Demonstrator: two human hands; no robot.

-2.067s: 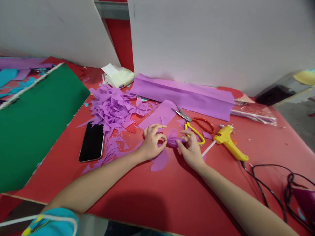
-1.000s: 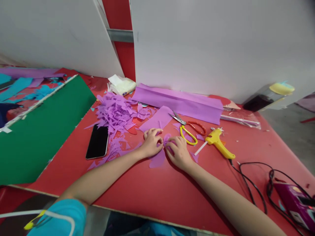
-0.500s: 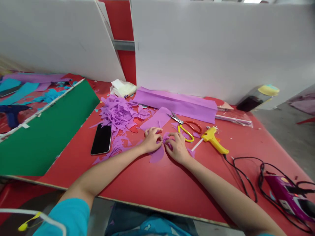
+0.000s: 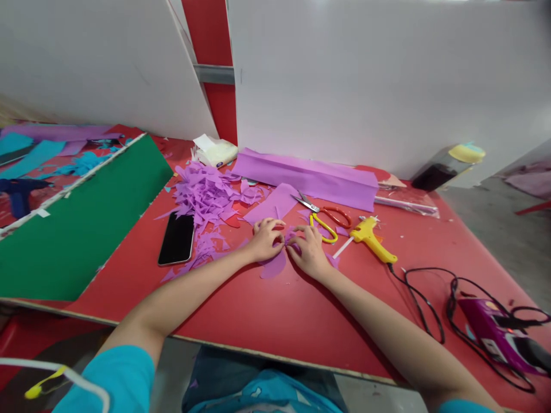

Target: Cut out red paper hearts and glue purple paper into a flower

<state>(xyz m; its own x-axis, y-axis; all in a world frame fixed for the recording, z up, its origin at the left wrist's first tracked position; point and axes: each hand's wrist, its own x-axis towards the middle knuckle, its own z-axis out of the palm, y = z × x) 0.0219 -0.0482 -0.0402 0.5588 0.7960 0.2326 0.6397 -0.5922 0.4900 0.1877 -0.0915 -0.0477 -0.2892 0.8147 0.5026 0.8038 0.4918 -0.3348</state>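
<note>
A small purple paper piece (image 4: 290, 236) sits between the left hand (image 4: 264, 241) and right hand (image 4: 310, 252), both pinching it over the red tabletop (image 4: 275, 315). Beyond the right hand lie open scissors (image 4: 315, 209) and a yellow glue gun (image 4: 372, 240); leftward, purple scraps (image 4: 204, 192) overlap a phone (image 4: 176, 240)

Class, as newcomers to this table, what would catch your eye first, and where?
Probably the green board, slanting across the left of the picture. Next, the purple heap left of centre, overlapping the phone. At the centre, the left hand and right hand meet at a small purple piece, the yellow glue gun to their right.
</note>
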